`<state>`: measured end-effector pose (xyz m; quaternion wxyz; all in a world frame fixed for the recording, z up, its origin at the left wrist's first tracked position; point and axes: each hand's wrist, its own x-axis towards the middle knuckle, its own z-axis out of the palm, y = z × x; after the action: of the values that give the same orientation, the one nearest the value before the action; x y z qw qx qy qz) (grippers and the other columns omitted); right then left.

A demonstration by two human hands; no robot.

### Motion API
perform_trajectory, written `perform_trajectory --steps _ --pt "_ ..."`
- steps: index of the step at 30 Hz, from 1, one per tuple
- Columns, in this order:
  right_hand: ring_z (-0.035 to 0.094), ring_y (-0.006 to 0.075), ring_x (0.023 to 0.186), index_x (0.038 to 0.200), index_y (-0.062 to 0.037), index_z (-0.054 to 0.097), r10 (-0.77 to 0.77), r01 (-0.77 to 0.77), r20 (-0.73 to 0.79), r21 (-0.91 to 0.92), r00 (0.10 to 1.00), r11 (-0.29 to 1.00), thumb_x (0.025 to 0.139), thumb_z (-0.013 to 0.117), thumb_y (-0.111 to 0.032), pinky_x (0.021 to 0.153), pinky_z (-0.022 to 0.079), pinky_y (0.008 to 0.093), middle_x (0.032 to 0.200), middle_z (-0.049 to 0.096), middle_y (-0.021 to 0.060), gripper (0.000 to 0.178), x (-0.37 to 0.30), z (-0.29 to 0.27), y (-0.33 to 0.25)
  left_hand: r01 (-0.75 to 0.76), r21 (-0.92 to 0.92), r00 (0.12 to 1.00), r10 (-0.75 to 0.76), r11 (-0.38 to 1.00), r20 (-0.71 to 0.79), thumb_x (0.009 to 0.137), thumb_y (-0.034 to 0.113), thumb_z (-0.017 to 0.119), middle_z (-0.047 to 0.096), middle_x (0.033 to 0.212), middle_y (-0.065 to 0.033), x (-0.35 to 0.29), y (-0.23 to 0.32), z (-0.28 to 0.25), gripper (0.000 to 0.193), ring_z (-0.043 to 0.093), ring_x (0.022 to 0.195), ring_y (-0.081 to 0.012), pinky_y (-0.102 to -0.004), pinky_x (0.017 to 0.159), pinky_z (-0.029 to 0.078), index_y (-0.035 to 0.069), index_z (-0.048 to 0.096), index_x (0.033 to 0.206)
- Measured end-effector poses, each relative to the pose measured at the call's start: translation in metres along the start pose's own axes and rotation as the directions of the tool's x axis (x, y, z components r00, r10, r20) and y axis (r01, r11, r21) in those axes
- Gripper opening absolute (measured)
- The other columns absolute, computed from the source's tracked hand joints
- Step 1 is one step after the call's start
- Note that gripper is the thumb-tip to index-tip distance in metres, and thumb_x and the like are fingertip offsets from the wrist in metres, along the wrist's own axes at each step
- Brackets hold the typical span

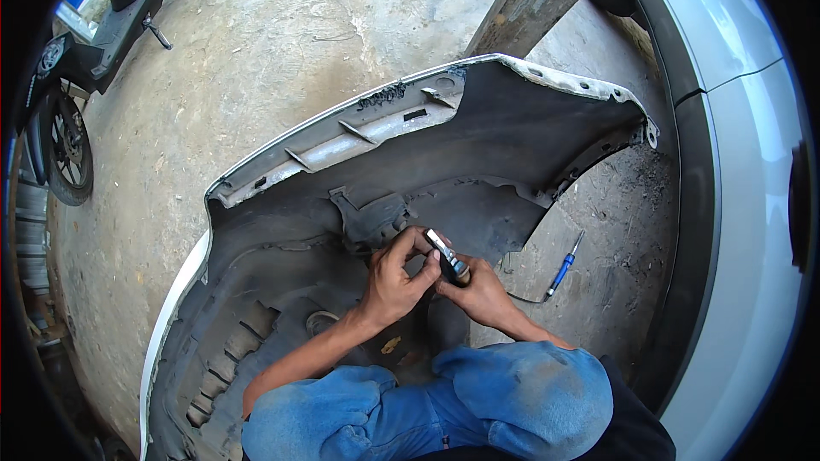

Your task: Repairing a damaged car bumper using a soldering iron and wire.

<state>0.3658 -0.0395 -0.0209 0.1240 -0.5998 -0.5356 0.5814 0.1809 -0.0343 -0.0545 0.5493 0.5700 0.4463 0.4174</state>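
Note:
Above the upturned inner side of a car bumper (547, 119), both my hands are closed on one small black and silver hand tool (448, 258). Its exact kind is hard to make out. My left hand (395, 280) grips it with thumb and fingers near its silver upper end. Around the lower end of the same tool, my right hand (483, 294) has its fingers wrapped, partly hiding it. On the floor to the right of my right hand lies a blue-handled soldering iron (561, 275) with its tip pointing away and a dark cord running toward the bumper.
A pale car (743, 162) stands close on the right. A post (542, 0) rises beyond the bumper. At the far left is a parked motorbike (68, 145). The concrete floor (256, 43) spreads beyond, and my knees (530, 393) are close below my hands.

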Motion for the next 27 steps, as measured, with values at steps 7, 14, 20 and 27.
perform_trajectory --steps 7,14,20,27 --pt "0.075 0.0328 0.084 0.123 0.0057 0.067 -0.002 -0.003 -0.095 -0.056 0.995 0.998 0.095 0.074 -0.032 0.078 0.055 0.0448 0.083 0.073 0.0222 0.048 0.001 0.0 -0.009 0.087 -0.425 0.989 -0.13 0.901 -0.073 0.102 -0.002 0.058 0.069 0.122 -0.0154 -0.002 -0.01 0.014 0.003 0.07 0.104 -0.0185 -0.0305 0.093 0.057 -0.001 0.056 0.102" --pt "0.067 0.0477 0.111 0.149 0.0023 0.048 -0.08 0.078 -0.007 -0.133 0.997 0.988 0.102 0.063 -0.027 0.092 0.052 0.0492 0.116 0.068 0.0332 0.058 0.008 -0.001 0.027 0.124 -0.522 0.971 -0.211 0.844 -0.112 0.104 -0.002 0.054 0.065 0.129 -0.0182 0.01 -0.048 0.011 0.004 0.071 0.115 -0.0248 -0.0317 0.103 0.053 -0.002 0.053 0.101" --pt "0.06 0.0464 0.112 0.147 -0.0004 0.05 -0.17 0.115 -0.189 -0.274 0.967 0.955 0.089 0.064 -0.005 0.099 0.049 0.0498 0.119 0.061 0.0269 0.06 0.007 -0.002 0.091 0.084 -0.463 0.976 -0.167 0.882 -0.142 0.104 -0.002 0.055 0.065 0.13 -0.0184 -0.006 -0.062 0.029 0.001 0.068 0.12 -0.0256 -0.0341 0.105 0.053 -0.002 0.054 0.104" --pt "0.058 0.0429 0.114 0.14 -0.0022 0.052 -0.176 -0.082 -0.514 -0.44 0.84 0.894 0.087 0.066 0.0 0.101 0.047 0.0503 0.122 0.061 0.024 0.055 -0.014 -0.003 0.17 0.177 -0.357 0.971 -0.222 0.917 -0.089 0.105 0.003 0.059 0.068 0.125 -0.015 -0.012 -0.063 0.038 0.007 0.07 0.115 -0.022 -0.0313 0.097 0.055 -0.003 0.059 0.109"
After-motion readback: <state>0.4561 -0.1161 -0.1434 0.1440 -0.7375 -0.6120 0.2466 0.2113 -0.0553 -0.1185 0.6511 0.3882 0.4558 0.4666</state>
